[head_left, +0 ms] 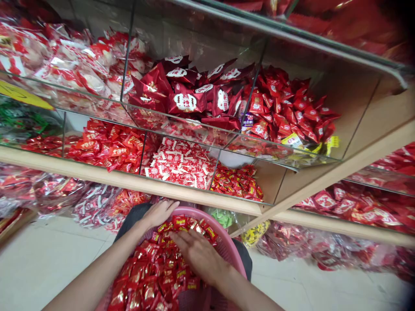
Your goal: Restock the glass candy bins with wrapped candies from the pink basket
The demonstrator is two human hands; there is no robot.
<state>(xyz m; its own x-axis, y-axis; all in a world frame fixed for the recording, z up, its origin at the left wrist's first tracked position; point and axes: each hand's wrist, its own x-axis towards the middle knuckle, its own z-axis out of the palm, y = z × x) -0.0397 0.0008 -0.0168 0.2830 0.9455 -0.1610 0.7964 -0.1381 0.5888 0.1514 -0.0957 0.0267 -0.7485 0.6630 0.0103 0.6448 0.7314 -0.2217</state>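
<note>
A pink plastic basket (239,259) filled with red and gold wrapped candies (152,276) rests between the person's knees. My left hand (160,213) lies at the basket's far left rim, fingers extended and pointing right. Inside the basket, my right hand (197,252) lies flat on the candies with its fingers stretched toward the upper left. Neither hand is seen gripping a candy. Just beyond the basket, a low shelf compartment holds similar small red and yellow candies (238,181).
Divided glass-fronted shelves hold dark red packets (186,101), red packets (292,108) and red-and-white candies (181,164). A wooden shelf edge (194,196) runs just above the basket. Bagged candies (285,242) lie on the floor beneath. A slanted wooden divider (324,172) stands right.
</note>
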